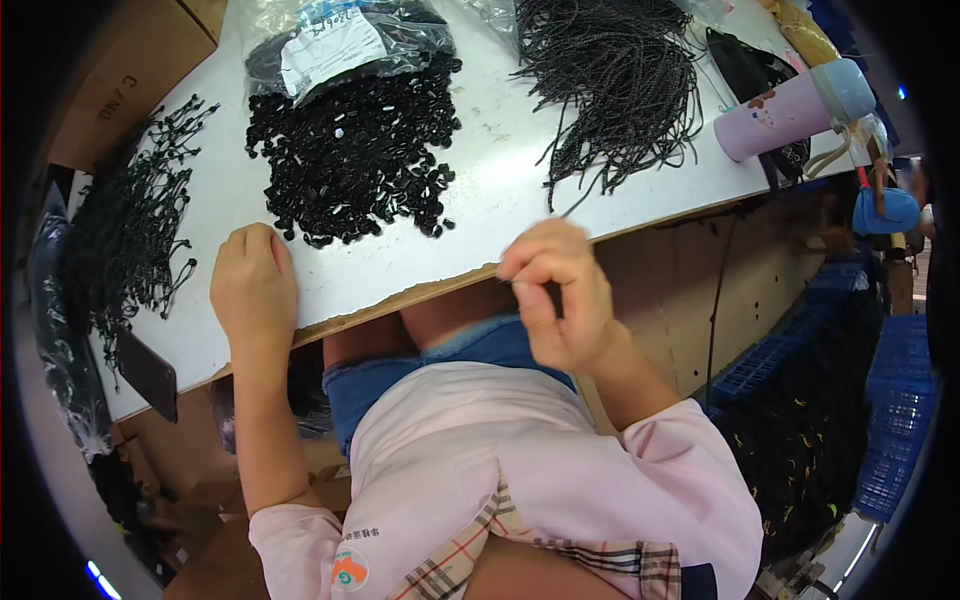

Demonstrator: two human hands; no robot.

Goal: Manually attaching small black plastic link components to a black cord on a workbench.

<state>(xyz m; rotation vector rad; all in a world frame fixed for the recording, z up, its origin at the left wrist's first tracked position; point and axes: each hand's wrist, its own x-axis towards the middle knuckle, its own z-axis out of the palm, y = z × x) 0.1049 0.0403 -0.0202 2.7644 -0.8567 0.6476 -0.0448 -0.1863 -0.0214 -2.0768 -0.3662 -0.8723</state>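
Note:
My left hand (255,285) rests at the near edge of the white table, fingers curled down and closed. It lies just left of a wide pile of small, shiny black pieces (350,150), and its fingertips are hidden. My right hand (562,290) is raised by the table's front edge, thumb and fingers pinched together. Whatever sits in that pinch is too small to make out. Beyond it lies a bundle of thin black cords (615,90); one strand reaches toward my right knuckles, and I cannot tell whether it touches them.
Looped black cords (140,215) are heaped at the left, above a dark phone-like slab (147,375). A labelled clear bag (335,50) lies behind the pieces. A cardboard box (125,80) stands far left, a pink bottle (785,115) lies at right, and blue crates (895,410) stand lower right.

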